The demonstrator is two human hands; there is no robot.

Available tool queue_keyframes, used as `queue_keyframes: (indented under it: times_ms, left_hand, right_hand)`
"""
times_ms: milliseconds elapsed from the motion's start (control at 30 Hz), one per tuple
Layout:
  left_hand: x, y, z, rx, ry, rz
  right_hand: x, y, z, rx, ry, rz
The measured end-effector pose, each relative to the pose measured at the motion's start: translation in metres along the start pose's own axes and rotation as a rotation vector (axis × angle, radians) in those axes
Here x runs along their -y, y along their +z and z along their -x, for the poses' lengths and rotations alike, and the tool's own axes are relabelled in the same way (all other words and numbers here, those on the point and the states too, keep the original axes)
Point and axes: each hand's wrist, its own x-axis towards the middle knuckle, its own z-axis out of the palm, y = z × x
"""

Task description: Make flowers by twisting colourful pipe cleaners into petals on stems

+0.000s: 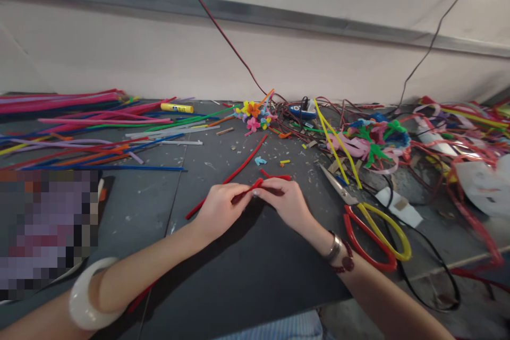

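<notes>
Both hands meet over the middle of the dark table, pinching a bent red pipe cleaner [258,184]. My left hand [219,207] grips it between thumb and fingers. From the other side, my right hand [287,199] closes on the same piece, and a short red end sticks out beyond the fingertips. Another red pipe cleaner [247,162] lies on the table, running behind my left hand. Near my right forearm rest scissors [353,202] with one red and one yellow handle, blades pointing away. Small blue and yellow scraps [261,161] lie just past my hands.
Loose coloured pipe cleaners [99,122] spread across the left, with a yellow glue stick [177,108] behind them. A small flower bunch [254,115] stands by the wall. Tangled cables, a power strip [303,111] and colourful pipe-cleaner pieces [374,141] crowd the right.
</notes>
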Motion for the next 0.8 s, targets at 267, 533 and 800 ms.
queue_keyframes:
  times_ms: [267, 533, 800]
  left_hand:
    - [0.004, 0.006, 0.006, 0.142, 0.142, -0.118]
    - [-0.001, -0.026, -0.007, 0.141, 0.182, -0.268]
    - [-0.006, -0.049, -0.021, 0.266, 0.074, -0.008]
  right_hand:
    - [-0.009, 0.007, 0.001, 0.050, -0.002, -0.011]
    - [0.001, 0.006, 0.006, 0.121, -0.095, 0.153]
    - [0.007, 0.002, 0.007, 0.344, -0.137, 0.083]
